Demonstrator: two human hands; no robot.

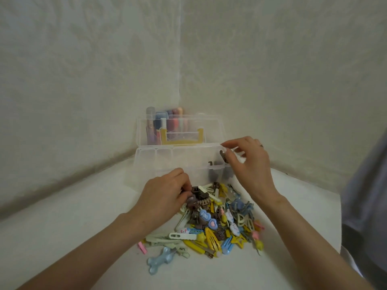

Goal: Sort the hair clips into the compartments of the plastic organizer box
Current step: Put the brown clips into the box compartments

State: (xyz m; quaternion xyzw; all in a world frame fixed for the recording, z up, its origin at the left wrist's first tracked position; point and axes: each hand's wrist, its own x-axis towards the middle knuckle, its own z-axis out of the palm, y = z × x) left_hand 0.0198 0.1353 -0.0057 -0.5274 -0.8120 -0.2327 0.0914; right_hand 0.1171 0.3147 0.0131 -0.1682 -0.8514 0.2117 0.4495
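- A clear plastic organizer box stood at the centre of the frame on a white table. Its transparent lid stood upright behind it, with a yellow handle on the lid.
- A heap of mixed hair clips in yellow, blue, brown, cream and pink lay just below the box, in the lower centre.
- The right hand was at the box's right end, right of centre. Its thumb and forefinger were pinched on a small dark brown clip above the rightmost compartment.
- Other dark clips already lay in that right-end compartment.
- The left hand rested at the heap's upper left edge. Its fingers were curled down onto some dark brown claw clips; whether it had hold of one could not be told.
- A pale blue bone-shaped clip lay apart at the heap's lower left.
- Coloured tubes stood behind the lid, in the wall corner.
- A ring showed on the right hand.
- Grey-blue clothing filled the right edge of the frame.
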